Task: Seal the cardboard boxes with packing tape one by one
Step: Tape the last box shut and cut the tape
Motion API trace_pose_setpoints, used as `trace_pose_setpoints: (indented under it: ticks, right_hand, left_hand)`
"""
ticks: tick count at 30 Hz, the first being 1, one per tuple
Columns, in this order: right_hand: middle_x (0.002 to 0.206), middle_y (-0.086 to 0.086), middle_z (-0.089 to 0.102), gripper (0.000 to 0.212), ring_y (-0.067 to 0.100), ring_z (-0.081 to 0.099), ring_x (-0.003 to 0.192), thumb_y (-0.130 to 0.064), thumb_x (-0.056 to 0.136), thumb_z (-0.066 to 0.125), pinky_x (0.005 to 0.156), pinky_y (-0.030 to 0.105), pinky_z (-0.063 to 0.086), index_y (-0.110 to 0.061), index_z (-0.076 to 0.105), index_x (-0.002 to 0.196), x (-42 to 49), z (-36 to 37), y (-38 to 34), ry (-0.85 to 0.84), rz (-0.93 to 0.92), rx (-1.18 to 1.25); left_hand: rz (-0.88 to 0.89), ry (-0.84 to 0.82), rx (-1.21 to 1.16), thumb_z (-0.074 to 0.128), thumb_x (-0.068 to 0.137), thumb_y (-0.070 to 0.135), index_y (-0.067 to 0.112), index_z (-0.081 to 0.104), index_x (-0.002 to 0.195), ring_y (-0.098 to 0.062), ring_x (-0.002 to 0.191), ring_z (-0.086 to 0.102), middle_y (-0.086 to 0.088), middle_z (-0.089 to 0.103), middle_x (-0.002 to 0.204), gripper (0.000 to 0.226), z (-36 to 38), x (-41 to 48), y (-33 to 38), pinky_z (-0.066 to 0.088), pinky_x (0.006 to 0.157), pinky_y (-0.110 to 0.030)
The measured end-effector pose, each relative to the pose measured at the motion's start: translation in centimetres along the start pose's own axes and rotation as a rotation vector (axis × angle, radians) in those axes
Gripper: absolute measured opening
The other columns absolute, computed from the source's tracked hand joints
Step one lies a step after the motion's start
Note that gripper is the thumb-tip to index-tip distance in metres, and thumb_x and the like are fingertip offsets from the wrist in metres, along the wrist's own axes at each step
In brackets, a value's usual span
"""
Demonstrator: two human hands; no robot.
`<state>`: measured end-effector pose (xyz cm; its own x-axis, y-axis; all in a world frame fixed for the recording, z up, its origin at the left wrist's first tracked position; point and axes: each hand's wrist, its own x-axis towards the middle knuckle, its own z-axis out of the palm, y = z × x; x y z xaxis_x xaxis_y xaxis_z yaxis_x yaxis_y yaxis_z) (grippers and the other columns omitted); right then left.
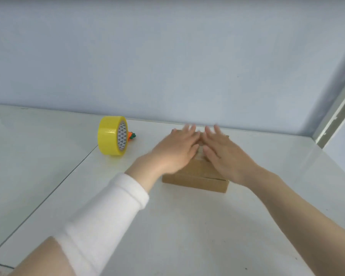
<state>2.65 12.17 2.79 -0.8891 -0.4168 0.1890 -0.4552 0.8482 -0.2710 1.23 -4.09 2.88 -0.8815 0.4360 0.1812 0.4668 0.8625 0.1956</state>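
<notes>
Both hands lie flat, fingers straight, on the cardboard box [195, 181]: left hand [177, 148] beside right hand [220, 149]; the yellow tape roll [110, 138] stands at ten o'clock of the box.

The cardboard box [195, 181] lies flat on the table [187, 226], toward its far side, before the wall [167, 56]. Both hands rest on top of the box side by side, the left hand [175, 150] on its left part and the right hand [225, 154] on its right part, with fingers [187, 134] stretched toward the wall. The packing tape roll [110, 136] stands on edge on the table, left of the box and apart from it. A small carrot-shaped object [131, 135] lies just behind the roll, at its right.
</notes>
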Motion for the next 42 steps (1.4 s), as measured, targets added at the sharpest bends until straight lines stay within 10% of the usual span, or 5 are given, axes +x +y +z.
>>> trace_pose_setpoints:
  ticks: [10,20,32,38,42]
  right_hand:
    - [0.158,-0.006,0.003,0.055,0.007,-0.004,0.144,-0.039,0.100,0.021,0.117,0.027,-0.005,-0.017,0.009,0.149,1.0,1.4,0.9,-0.032,0.067,-0.082]
    - [0.107,-0.010,0.071,0.048,0.008,0.066,0.101,-0.071,0.083,0.034,0.082,0.033,0.049,-0.044,0.072,0.093,-2.1,4.5,1.5,0.241,0.506,1.362]
    - [0.105,-0.043,0.058,0.101,-0.021,0.054,0.098,-0.045,0.062,0.075,0.073,0.002,0.044,-0.032,0.018,0.144,-5.8,1.1,2.9,-0.070,0.185,0.941]
    - [0.067,-0.003,0.070,0.067,0.016,0.068,0.050,-0.077,0.074,0.038,0.053,0.023,0.047,-0.017,0.066,0.083,-4.5,-3.5,1.4,-0.085,0.583,0.527]
    - [0.135,0.009,0.051,0.068,0.025,0.052,0.121,-0.060,0.091,0.029,0.098,0.032,0.038,-0.012,0.039,0.137,-3.0,-3.4,1.6,-0.044,0.522,0.296]
  left_hand:
    - [-0.014,-0.149,0.084,0.015,0.103,0.033,0.018,0.004,0.151,-0.010,0.145,-0.008,0.002,-0.004,0.159,0.051,1.0,1.3,-0.7,-0.009,0.115,-0.032]
    - [-0.565,0.210,-1.495,0.033,0.090,0.064,0.043,0.073,0.092,-0.015,0.107,0.061,0.006,0.071,0.106,0.045,4.1,-1.6,-2.3,0.047,0.095,-0.040]
    - [-0.174,-0.097,-1.312,0.070,0.043,0.079,0.028,0.012,0.150,0.001,0.136,0.030,0.020,0.026,0.150,0.132,1.1,-5.9,-3.3,0.026,0.113,-0.028]
    - [-0.376,-0.265,-0.890,0.045,0.087,0.062,0.018,0.064,0.108,-0.020,0.091,0.070,-0.003,0.073,0.099,0.052,-2.7,-4.9,-0.9,0.059,0.077,-0.036]
    - [-0.446,-0.220,-0.531,0.034,0.092,0.059,0.012,0.033,0.143,-0.026,0.125,0.050,-0.011,0.049,0.140,0.070,-2.8,-3.4,0.2,0.042,0.102,-0.035]
